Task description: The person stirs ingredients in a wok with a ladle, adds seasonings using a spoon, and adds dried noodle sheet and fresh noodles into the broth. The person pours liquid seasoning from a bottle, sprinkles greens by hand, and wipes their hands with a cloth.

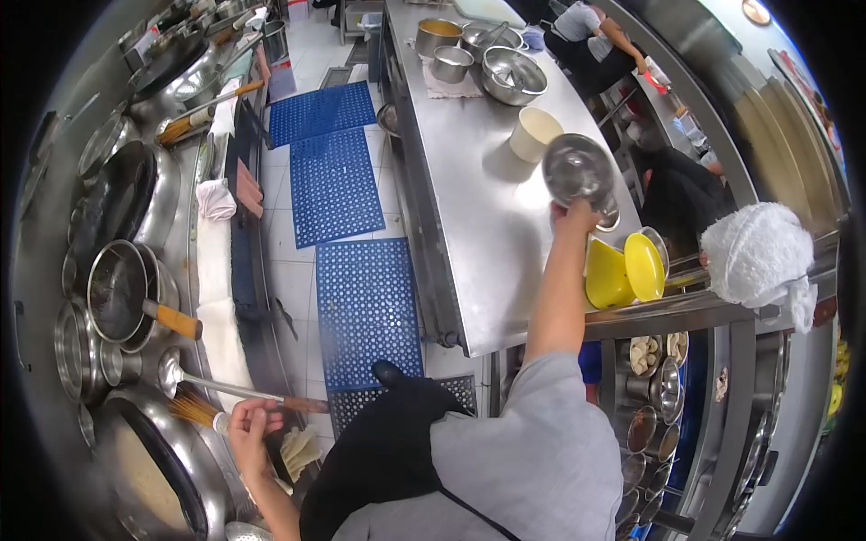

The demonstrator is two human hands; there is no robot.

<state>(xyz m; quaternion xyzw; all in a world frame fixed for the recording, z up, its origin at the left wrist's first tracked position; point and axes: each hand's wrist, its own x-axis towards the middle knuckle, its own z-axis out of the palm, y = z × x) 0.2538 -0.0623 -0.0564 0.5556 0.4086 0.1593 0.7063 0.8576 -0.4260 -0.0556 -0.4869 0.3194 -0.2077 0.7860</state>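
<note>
My right hand [575, 215] is closed on the rim of a shiny metal bowl [577, 169] above the steel counter. Just beneath that hand, another small metal container [608, 215] is partly covered. A cream-coloured tub [536, 133] stands beside the bowl, and a yellow container [613, 272] is close to my right wrist. My left hand [253, 427] has its fingers curled beside the handle of a long ladle [225, 388]. Whether those fingers grip the handle is unclear. A bamboo brush [194, 410] lies against the same hand.
Woks and pans line the stove on the left, including a wooden-handled strainer [119, 290] and a wok [144, 469]. Metal pots [451, 65] and a mixing bowl [514, 76] stand farther along the steel counter [492, 307]. Blue mats [365, 298] cover the floor. People work at right.
</note>
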